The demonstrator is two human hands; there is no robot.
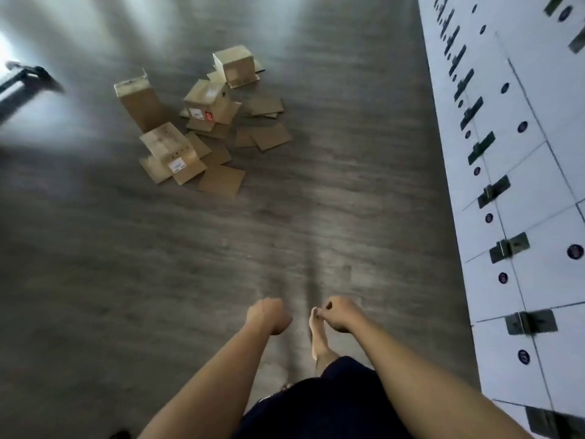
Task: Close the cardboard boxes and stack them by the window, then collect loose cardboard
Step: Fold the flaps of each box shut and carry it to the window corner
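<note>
1. Head view, looking down over a grey wood-grain floor [348, 191], motion-blurred throughout.
2. Left hand [268, 315] low in the middle, fingers curled into a loose fist, nothing in it.
3. Right hand [338, 313] just beside it, fingers curled too, thumb and forefinger tips close together; whether anything is pinched cannot be told. A bare foot [317, 335] on the floor right below that hand.
4. Cardboard boxes clustered well ahead, up and left of the hands: a tall box [141, 104] standing upright at the left, a flat box with a white label [172, 153] below it, a box with a red sticker [205, 101] in the middle, a far box [234, 64] at the back with its flaps spread on the floor.
5. Loose cardboard sheets [264, 134] scattered flat around and between the boxes, one sheet [221, 180] nearest the hands.
6. Wide open floor between hands and boxes.
7. Right edge closed off by a white wall of locker doors [531, 191] with dark latches and round badges.
8. Dark angled bars, perhaps a stand [25, 82], at the far left edge beside a bright glare patch on the floor.
</note>
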